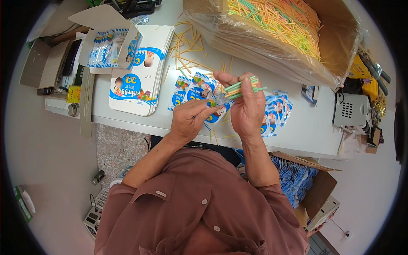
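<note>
Two hands at work over a white table [314, 127]. The left hand [187, 121] has thumb and fingers clamped on a small packet [220, 99], apparently to steady it. The right hand [246, 106] closes thumb and fingers around a bunch of coloured sticks [243, 88], seemingly keeping them together, their ends beside the packet. Beyond, a big open box [335, 51] of loose sticks [276, 21] stands, presumably for easy reach; overlapping packets [276, 111] lie to the right.
</note>
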{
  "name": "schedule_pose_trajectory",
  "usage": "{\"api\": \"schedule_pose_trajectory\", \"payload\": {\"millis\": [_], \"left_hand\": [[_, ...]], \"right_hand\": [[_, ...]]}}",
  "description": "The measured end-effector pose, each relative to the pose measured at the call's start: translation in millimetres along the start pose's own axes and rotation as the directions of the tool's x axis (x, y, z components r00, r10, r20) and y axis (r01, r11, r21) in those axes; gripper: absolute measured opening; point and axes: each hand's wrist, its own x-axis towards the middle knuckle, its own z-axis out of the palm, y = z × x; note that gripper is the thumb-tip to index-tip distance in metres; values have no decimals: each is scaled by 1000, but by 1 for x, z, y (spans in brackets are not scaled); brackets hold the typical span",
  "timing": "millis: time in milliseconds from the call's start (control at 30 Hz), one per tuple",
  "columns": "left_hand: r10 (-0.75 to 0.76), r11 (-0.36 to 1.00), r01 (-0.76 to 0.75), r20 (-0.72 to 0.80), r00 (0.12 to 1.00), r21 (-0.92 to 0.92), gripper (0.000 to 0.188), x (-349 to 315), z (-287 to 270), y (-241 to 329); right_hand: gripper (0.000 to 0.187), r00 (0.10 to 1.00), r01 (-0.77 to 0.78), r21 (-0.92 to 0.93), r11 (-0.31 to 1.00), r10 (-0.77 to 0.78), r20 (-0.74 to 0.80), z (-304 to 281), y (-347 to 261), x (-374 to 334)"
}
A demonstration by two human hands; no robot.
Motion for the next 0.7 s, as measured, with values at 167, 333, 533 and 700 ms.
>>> {"api": "schedule_pose_trajectory", "payload": {"millis": [167, 333, 533, 700], "left_hand": [[-95, 991, 95, 10, 995, -97, 13, -3, 1, 1], [-134, 984, 135, 18, 991, -115, 14, -7, 3, -2], [-152, 982, 153, 13, 988, -108, 15, -9, 5, -5], [-213, 967, 214, 25, 977, -138, 19, -9, 7, -1]], "right_hand": [[20, 998, -63, -96, 993, 65, 15, -4, 6, -7], [20, 996, -83, -248, 965, 87, 5, -14, 12, -7], [22, 967, -228, -144, 963, 207, -146, -9, 5, -9], [21, 938, -337, -31, 941, 339, 78, -25, 13, -7]]}}
